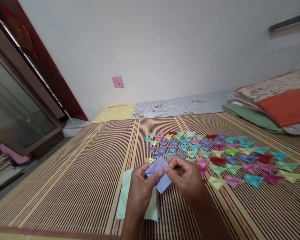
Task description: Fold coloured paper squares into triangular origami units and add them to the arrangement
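A lavender paper (163, 182), folded into a diamond with creases, is held up between both hands. My left hand (142, 186) pinches its left side, the thumb lying on the paper's front. At the right edge, the thumb and fingers of my right hand (186, 176) close on the same paper. Beneath my left hand lies a stack of pale green paper (124, 196), partly covered by the hand and wrist. Many small folded paper pieces (216, 182) in several colours stand in rows to the right and behind the hands.
A striped woven mat (90, 180) spreads under everything. Folded bedding (285, 96) is piled at the right. A pink note (118, 82) is on the white wall. Patterned cloth (180, 106) runs along the mat's far edge. A glass-panelled cabinet (17, 103) stands at the left.
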`<state>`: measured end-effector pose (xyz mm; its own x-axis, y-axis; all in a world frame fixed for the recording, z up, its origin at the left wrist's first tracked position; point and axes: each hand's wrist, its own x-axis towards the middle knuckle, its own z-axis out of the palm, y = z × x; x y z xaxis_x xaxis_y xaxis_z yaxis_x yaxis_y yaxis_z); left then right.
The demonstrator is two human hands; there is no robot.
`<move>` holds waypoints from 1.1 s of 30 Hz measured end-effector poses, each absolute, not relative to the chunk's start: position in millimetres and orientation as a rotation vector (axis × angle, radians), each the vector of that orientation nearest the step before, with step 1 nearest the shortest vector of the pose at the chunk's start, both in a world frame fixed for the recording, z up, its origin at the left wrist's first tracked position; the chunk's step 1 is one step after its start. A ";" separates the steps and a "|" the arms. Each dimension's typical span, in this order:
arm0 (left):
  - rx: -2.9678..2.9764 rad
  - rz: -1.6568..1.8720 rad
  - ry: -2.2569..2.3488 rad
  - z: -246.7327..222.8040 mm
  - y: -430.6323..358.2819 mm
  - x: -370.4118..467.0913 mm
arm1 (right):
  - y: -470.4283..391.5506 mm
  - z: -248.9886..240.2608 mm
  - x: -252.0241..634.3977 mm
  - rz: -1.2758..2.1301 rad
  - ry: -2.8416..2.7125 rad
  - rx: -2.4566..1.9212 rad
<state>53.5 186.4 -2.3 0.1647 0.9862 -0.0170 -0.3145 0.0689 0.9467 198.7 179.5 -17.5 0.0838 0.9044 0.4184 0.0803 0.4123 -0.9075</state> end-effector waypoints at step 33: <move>1.102 1.402 1.018 -13.8 187.0 55.6 | 182.3 -17.3 208.0 1.031 -1.401 -1.034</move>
<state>55.6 187.0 -13.8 -0.0423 0.9944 0.0970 -0.2155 -0.1039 0.9710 208.0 182.3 -17.3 -0.0621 0.9667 0.2484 0.0509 0.2517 -0.9665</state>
